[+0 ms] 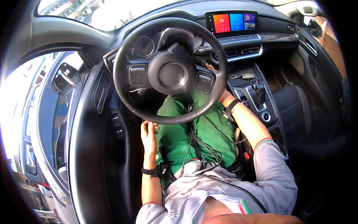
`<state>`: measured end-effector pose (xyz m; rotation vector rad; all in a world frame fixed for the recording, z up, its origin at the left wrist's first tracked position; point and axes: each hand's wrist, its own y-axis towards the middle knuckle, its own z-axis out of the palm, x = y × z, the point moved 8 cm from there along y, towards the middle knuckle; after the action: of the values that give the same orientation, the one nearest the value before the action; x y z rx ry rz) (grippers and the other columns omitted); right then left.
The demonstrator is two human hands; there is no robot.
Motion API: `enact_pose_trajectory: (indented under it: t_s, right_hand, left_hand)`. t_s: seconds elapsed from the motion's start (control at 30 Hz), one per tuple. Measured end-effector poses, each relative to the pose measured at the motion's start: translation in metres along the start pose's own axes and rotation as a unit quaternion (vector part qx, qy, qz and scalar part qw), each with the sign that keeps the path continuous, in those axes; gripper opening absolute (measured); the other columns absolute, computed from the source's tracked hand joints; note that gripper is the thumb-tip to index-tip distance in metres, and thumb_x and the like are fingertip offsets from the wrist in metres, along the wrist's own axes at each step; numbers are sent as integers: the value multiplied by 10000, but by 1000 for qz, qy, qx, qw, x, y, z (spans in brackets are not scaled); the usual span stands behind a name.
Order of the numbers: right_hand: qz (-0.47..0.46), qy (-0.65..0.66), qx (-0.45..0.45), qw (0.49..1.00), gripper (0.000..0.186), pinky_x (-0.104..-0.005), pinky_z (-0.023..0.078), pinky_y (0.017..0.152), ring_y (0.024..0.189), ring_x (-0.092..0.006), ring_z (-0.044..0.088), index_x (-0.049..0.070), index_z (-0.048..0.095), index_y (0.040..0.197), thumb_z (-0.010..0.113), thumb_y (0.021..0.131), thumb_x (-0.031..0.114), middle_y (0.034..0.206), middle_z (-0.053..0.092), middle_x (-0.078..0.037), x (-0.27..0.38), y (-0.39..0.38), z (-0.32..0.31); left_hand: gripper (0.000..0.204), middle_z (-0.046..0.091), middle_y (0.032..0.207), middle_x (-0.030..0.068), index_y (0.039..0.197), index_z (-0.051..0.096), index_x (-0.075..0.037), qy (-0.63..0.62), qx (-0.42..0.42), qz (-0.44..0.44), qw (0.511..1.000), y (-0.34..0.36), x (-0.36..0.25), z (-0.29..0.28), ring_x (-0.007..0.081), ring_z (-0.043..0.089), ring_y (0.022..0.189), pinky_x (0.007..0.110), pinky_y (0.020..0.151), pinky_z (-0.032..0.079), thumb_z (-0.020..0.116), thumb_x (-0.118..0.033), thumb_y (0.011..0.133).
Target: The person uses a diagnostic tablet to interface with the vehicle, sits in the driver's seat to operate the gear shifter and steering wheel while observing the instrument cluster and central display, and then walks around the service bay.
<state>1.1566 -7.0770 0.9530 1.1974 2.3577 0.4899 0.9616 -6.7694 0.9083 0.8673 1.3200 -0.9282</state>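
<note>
Steering wheel (172,74) before person, above green trousers (175,143). Left hand (149,135) by lower left rim, fingers loosely bent, slightly apart. Right hand (211,67) behind right rim, partly hidden; cannot tell finger state. Screen (232,22) beyond: red, blue, purple tiles. Shirt (186,190): small coloured lettering.

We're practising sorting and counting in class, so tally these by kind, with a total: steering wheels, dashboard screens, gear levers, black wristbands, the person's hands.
Steering wheel: 1
Dashboard screen: 1
Gear lever: 1
Black wristbands: 2, on left wrist and right wrist
Hands: 2, left hand and right hand
Total: 7
</note>
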Motion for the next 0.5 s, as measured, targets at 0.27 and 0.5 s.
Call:
enact_pose_trajectory:
  t_s: [0.27, 0.5]
  right_hand:
    - [7, -91, -28, 995, 616, -471, 258, 1168, 1452, -368, 297, 1, 367, 1464, 453, 924, 285, 1551, 323, -224, 47, 22, -29]
    - [-27, -228, -84, 970, 679, -483, 229, 1190, 1417, -384, 342, 27, 332, 1499, 450, 937, 391, 1504, 360, -256, 92, 31, -38]
  left_hand:
    - [342, 632, 992, 49, 1200, 565, -22, -54, 21, 33, 998, 19, -29, -27, 129, 591, 871, 289, 748, 476, 561, -291, 989]
    - [347, 593, 935, 22, 1171, 585, -38, -89, 35, 18, 995, 32, -11, -40, 103, 516, 764, 269, 727, 437, 603, -328, 980]
